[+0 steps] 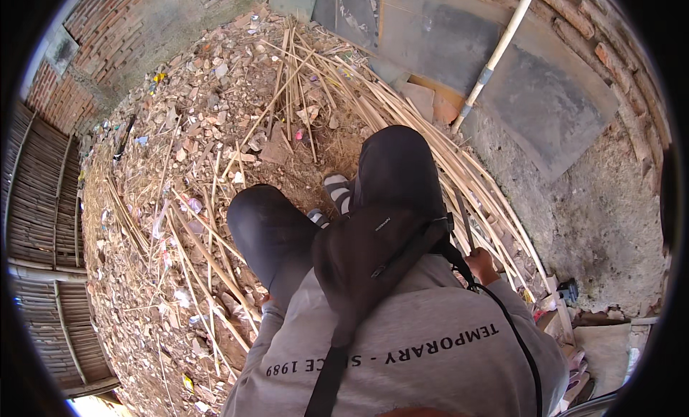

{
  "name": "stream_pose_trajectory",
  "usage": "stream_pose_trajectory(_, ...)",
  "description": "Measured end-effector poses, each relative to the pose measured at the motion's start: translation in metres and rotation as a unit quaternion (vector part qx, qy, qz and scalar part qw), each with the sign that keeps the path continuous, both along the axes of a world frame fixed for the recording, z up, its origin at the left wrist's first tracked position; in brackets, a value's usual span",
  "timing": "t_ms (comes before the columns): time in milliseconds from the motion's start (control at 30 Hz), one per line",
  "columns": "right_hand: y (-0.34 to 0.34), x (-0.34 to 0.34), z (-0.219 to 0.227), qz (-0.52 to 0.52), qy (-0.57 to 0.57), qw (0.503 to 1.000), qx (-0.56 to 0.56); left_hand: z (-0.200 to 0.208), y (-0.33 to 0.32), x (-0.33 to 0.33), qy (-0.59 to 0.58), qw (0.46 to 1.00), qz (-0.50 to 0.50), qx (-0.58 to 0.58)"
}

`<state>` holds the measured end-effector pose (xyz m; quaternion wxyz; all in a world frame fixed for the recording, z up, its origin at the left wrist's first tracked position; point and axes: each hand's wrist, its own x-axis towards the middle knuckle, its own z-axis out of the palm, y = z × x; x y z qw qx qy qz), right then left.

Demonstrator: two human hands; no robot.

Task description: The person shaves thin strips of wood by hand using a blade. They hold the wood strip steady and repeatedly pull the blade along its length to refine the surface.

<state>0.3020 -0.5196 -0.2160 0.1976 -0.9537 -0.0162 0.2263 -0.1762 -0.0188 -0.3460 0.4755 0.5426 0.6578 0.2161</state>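
The person sits low, dark-trousered knees (pixel 316 202) drawn up, with a black shoulder bag (pixel 369 252) hanging in front of the grey sweatshirt (pixel 423 345). The right hand (pixel 482 265) is closed in a fist round the handle of a long dark blade (pixel 463 219), a tool like a machete — its grip is wrapped tight, knuckles up, just right of the bag. The blade rises from the fist toward the heap of pale split bamboo strips (pixel 402 123) that fans out beyond the right knee.

The left hand (pixel 264 299) is almost wholly hidden under the left knee; only a sliver shows and I cannot tell whether its grip is spread or closed, or whether it holds one of the thin bamboo sticks (pixel 208 263) lying left of that knee.

Risks, as I judge them: the blade sits very near the right knee and the bag strap, so a slip could cut cloth or leg. The hidden hand is the greater worry — if it steadies a stick out of sight, a stroke could meet fingers. Loose strips and rubble (pixel 194 130) beyond the knees could roll underfoot, near the striped sandalled feet (pixel 336 191).
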Motion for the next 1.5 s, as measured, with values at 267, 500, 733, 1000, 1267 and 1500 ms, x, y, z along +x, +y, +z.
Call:
stream_pose_trajectory(267, 0.024, 0.033, -0.019, -0.006, -0.090, 0.995, 0.033, -0.011, 0.002, 0.003, 0.018, 1.000, 0.002, 0.010)
stream_pose_trajectory(500, 0.076, 0.061, 0.018, -0.019, -0.070, 0.997, 0.020, -0.022, 0.001, -0.014, 0.084, 0.996, -0.007, 0.029)
stream_pose_trajectory(733, 0.101, 0.077, 0.021, -0.015, -0.035, 0.999, 0.027, -0.009, 0.017, -0.030, 0.147, 0.987, -0.015, 0.056)
stream_pose_trajectory(1000, 0.115, 0.106, -0.017, 0.060, -0.079, 0.995, 0.007, -0.017, 0.039, -0.057, 0.148, 0.981, -0.015, 0.128)
stream_pose_trajectory(1267, 0.134, 0.141, 0.005, 0.131, 0.030, 0.991, -0.014, -0.018, 0.012, -0.063, 0.115, 0.990, 0.039, 0.066)
stream_pose_trajectory(1500, 0.105, 0.174, -0.048, 0.308, -0.032, 0.933, -0.184, -0.024, 0.002, -0.059, 0.122, 0.990, 0.054, 0.046)
